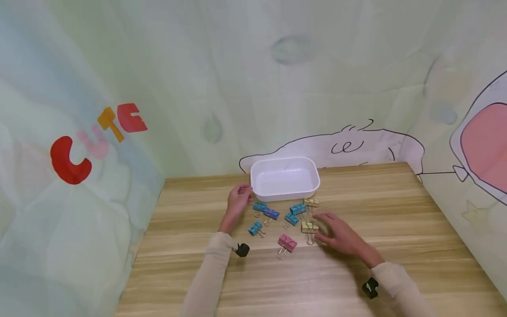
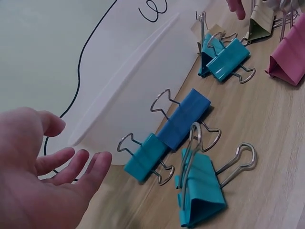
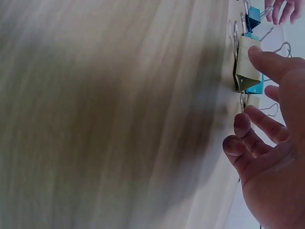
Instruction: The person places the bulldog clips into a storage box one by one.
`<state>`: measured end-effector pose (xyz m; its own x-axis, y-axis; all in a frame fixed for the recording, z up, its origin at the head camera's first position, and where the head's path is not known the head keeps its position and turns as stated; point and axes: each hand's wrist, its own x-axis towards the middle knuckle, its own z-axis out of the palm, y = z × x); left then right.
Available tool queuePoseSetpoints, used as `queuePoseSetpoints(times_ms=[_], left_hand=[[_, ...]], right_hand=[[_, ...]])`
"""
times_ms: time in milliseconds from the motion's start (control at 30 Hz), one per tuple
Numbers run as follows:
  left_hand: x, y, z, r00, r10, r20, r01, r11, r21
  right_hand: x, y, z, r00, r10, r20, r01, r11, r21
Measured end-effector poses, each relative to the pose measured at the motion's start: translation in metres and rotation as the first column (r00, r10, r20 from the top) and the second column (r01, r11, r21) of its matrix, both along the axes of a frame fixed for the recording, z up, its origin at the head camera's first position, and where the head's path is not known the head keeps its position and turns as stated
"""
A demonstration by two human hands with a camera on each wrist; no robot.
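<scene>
Right grip is released, fingers slightly bent, thumb just beside the nearer yellow binder clip; contact cannot be determined. Beyond this grip lies the farther yellow clip; to its left lie two teal clips. Left grip is likewise released, positioned beside the left end of the white tray. Right of that grip lie one blue clip and two more teal clips. Between both grips, nearer the person, the pink clip rests on the wood-grain surface.
</scene>
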<state>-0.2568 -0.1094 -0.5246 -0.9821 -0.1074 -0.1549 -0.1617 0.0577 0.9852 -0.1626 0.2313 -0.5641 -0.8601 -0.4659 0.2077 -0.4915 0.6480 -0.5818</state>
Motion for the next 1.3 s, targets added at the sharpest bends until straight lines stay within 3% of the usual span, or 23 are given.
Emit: queuePoseSetpoints(times_ms=[267, 633, 1033, 1300], left_hand=[[-0.009, 0.003, -0.005, 1.0, 0.015, 0.026, -0.017, 0.998, 0.054], [-0.016, -0.003, -0.001, 0.998, 0.018, 0.066, -0.024, 0.995, 0.092], [-0.02, -0.002, -0.003, 0.995, 0.008, 0.096, -0.031, 0.969, 0.244], [-0.021, 0.0, -0.004, 0.993, 0.006, 0.12, -0.034, 0.972, 0.233]], right_hand=[[0.001, -0.005, -0.007, 1.0, -0.004, -0.017, 0.004, 1.0, -0.018], [-0.004, -0.012, -0.013, 0.995, -0.003, -0.098, 0.002, 1.0, -0.013], [-0.003, -0.009, -0.015, 0.994, -0.034, -0.102, 0.03, 0.999, -0.04], [0.0, -0.004, -0.014, 0.995, -0.036, -0.091, 0.031, 0.998, -0.055]])
